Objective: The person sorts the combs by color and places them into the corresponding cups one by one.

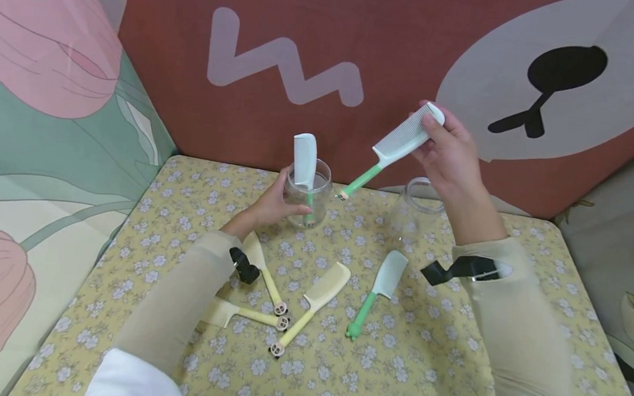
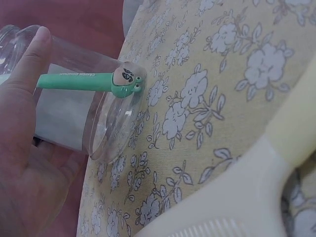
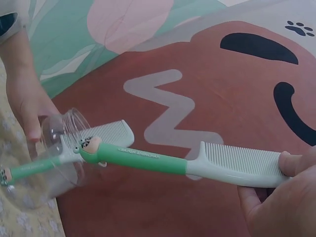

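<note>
My left hand [image 1: 272,206] grips a clear jar [image 1: 322,206] at the back of the table, thumb across its near side and fingers behind. Inside the jar stands a pale comb [image 1: 305,160] with a green handle, its head sticking out above the rim. The handle's cartoon-figure end [image 2: 127,81] is down at the jar's bottom. Up to the right, my right hand [image 1: 452,155] pinches a second green-handled comb [image 1: 403,143] by the far end of its toothed head. That comb slants down to the left, its handle end [image 3: 91,148] near the jar's mouth.
A second clear jar [image 1: 406,213] stands on the right, below my right forearm. One green-handled comb [image 1: 390,274] lies in front of it. Three yellow-handled combs, one of them a cream comb [image 1: 329,285], lie near the middle and left on the flowered tablecloth [image 1: 421,365].
</note>
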{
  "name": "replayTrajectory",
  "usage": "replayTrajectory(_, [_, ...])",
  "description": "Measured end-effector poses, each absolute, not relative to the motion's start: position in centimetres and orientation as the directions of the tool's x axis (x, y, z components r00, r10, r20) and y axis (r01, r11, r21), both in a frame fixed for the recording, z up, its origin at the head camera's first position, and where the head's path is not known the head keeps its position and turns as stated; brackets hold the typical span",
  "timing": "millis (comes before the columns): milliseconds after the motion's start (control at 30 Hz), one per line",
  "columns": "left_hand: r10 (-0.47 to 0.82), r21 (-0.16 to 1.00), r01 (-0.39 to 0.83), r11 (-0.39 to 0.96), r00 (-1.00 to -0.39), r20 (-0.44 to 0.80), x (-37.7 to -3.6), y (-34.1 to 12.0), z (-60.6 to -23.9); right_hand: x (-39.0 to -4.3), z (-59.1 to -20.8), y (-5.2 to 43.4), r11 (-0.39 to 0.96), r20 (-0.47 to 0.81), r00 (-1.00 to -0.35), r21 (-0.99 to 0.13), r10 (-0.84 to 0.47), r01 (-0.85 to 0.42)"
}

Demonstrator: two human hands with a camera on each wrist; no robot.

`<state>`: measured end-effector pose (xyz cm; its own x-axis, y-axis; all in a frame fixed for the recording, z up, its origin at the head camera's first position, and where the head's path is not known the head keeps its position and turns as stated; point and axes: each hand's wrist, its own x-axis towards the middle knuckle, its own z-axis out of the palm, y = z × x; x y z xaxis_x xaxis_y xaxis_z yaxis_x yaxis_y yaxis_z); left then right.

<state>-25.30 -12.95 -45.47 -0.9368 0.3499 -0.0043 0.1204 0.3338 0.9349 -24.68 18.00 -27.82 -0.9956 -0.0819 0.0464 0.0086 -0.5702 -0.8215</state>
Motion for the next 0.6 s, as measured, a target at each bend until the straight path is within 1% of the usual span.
replayTrajectory(200, [0.352,0.935,0.124,0.332,-0.936,-0.001,-25.4,-12.9,-45.5,-25.9,-27.7,16.0,-0.54,0.03,-0.999,-0.842,-0.036,-0.006])
replayTrajectory(500, [0.358,0.936,0.125,0.329,-0.934,-0.002,-25.5,-12.9,-45.7,-27.4,-27.6,13.2,-0.534,-0.012,-1.0,-0.845,0.024,-0.003])
replayTrajectory(600, [0.354,0.935,0.125,0.332,-0.935,0.0,-25.6,-12.9,-45.7,-27.9,-27.8,12.0,-0.505,-0.022,-0.999,-0.863,0.039,-0.001])
